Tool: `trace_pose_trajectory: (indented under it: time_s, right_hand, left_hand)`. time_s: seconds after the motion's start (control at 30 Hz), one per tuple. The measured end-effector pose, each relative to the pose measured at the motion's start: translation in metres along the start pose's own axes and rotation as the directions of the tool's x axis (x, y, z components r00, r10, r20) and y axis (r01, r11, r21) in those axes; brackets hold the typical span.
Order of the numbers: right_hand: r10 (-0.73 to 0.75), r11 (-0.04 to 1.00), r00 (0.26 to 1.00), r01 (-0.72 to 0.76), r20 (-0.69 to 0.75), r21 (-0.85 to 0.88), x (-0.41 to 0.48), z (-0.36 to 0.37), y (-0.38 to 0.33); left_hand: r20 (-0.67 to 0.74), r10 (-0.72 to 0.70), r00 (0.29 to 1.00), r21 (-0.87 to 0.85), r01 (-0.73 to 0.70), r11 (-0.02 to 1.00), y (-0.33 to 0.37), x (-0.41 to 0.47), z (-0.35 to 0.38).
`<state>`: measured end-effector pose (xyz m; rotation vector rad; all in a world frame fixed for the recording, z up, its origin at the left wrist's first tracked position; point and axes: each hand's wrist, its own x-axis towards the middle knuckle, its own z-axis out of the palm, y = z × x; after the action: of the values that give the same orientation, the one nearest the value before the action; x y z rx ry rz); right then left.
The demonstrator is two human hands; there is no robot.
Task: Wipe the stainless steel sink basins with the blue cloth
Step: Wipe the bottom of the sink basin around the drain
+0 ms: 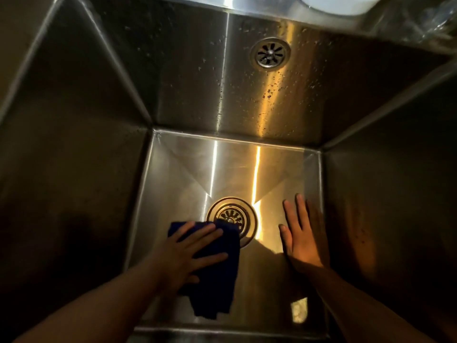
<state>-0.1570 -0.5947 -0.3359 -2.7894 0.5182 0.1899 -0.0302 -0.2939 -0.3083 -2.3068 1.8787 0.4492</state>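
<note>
A deep steel sink is seen from above in dim, warm light, its back wall speckled with water drops. A drain is set in the middle of the floor, and an overflow grille in the back wall. Bare floor is left toward the far corners. The blue cloth is pressed flat under the left hand, fingers spread, its far edge overlapping the drain rim. The right hand is laid open-palmed beside the right wall, holding nothing.

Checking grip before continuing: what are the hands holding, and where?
Left hand presses flat on the dark blue cloth's upper part; nothing is gripped. Right hand is empty.
</note>
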Motion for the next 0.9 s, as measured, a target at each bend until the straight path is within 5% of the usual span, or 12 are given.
trace_pose_trajectory:
  time_s: [0.1, 0.2, 0.37, 0.6, 0.9]
  right_hand:
    - [0.020, 1.000, 1.000, -0.020, 0.009, -0.013, 0.001, -0.001, -0.002]
    - [0.008, 0.999, 1.000, -0.008, 0.004, -0.033, 0.000, -0.004, -0.005]
    - [-0.016, 0.998, 0.999, 0.014, -0.034, -0.056, 0.001, -0.003, -0.006]
    - [-0.060, 0.992, 0.991, 0.046, -0.123, -0.116, 0.002, -0.001, -0.004]
    - [-0.071, 0.995, 0.988, 0.060, -0.134, -0.083, 0.002, 0.001, -0.001]
  left_hand:
    - [0.058, -0.239, 0.969, 0.002, 0.239, 0.971, -0.024, -0.026, 0.005]
    - [0.052, -0.531, 0.846, -0.118, 0.533, 0.838, -0.031, -0.039, 0.003]
    - [0.060, -0.737, 0.673, -0.353, 0.705, 0.615, -0.016, -0.020, 0.001]
    - [0.046, -0.871, 0.489, -0.411, 0.804, 0.430, -0.033, 0.069, -0.014]
    - [-0.097, -0.862, 0.498, -0.422, 0.763, 0.489, -0.035, 0.162, -0.036]
